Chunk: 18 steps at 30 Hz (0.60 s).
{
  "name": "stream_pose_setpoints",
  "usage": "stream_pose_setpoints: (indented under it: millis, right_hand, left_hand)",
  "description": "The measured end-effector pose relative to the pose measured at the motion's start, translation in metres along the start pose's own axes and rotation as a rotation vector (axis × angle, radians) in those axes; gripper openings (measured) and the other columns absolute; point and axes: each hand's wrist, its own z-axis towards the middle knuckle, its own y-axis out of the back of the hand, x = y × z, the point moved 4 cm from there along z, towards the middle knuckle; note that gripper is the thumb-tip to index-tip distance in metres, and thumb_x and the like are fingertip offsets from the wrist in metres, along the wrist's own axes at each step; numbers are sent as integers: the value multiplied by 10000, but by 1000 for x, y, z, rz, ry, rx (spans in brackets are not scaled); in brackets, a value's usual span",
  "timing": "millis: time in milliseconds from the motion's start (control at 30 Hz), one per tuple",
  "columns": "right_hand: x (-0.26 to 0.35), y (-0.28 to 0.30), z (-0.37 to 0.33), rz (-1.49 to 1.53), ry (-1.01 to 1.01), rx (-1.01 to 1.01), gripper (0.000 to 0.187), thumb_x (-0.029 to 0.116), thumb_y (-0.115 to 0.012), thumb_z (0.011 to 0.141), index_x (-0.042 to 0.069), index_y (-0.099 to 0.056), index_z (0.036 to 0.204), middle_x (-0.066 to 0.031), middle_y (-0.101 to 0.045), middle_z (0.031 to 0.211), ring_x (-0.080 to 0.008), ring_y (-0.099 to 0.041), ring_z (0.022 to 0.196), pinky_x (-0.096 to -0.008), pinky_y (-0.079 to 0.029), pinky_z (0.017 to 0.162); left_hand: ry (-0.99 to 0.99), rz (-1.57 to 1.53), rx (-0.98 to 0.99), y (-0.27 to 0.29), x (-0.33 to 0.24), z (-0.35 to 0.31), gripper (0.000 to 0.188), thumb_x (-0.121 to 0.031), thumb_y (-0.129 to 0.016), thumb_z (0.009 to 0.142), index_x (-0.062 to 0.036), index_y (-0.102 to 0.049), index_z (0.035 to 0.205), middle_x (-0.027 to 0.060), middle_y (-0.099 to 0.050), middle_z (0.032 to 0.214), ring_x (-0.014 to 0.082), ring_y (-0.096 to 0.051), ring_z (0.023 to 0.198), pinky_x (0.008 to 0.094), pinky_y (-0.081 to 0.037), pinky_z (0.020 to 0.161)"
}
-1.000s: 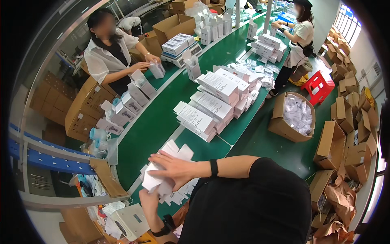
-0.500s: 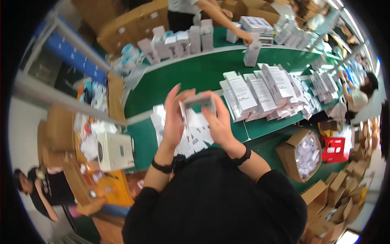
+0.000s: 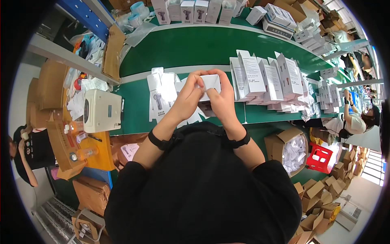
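Between my hands is a small white carton (image 3: 211,82), its end facing up toward me with white flaps across the opening. My left hand (image 3: 189,95) wraps its left side, thumb at the end. From the right, my right hand (image 3: 222,101) grips it, thumb pressed on the flaps. The far fingers of both hands are partly hidden behind the carton. Flattened printed cartons (image 3: 157,95) lie on the green table (image 3: 170,51) to the left of my hands, and more are partly hidden under my wrists. Just right stands a group of erected white cartons (image 3: 252,79), several with raised flaps.
Printed boxes (image 3: 187,12) line the far ledge. A cream-coloured machine (image 3: 102,110) stands at the left beside an orange-topped surface (image 3: 101,150). At right are a cardboard box of white packets (image 3: 278,148), a red crate (image 3: 318,158) and a person (image 3: 363,120) at the table.
The carton's end was an open frame and now has flaps across it, with my thumbs there. My view has tilted; the person handling a box across the table is out of view.
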Motion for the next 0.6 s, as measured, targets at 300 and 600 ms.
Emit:
stream_pose_setpoints:
  millis: [300, 600]
  right_hand:
    - [34, 10, -21, -320, 129, 93, 605, 145, -784, 788, 13, -555, 1331, -194, -592, 1358, -286, -624, 1177, -377, -499, 1015]
    - [19, 194, -12, -764, 245, -392, 566, 76, -808, 749, 30, -594, 1270, -214, -521, 1471, -395, -557, 1302, -497, -483, 1063]
  left_hand:
    - [-135, 520, 52, 8, -27, -21, 743, -311, -777, 906, -94, -428, 1524, 207, -356, 1618, 365, -354, 1514, 481, -313, 1221]
    - [238, 1455, 114, 114, 139, -127, 1033, -323, -922, 693, -183, -425, 1588, 177, -282, 1682, 441, -280, 1542, 653, -225, 1228]
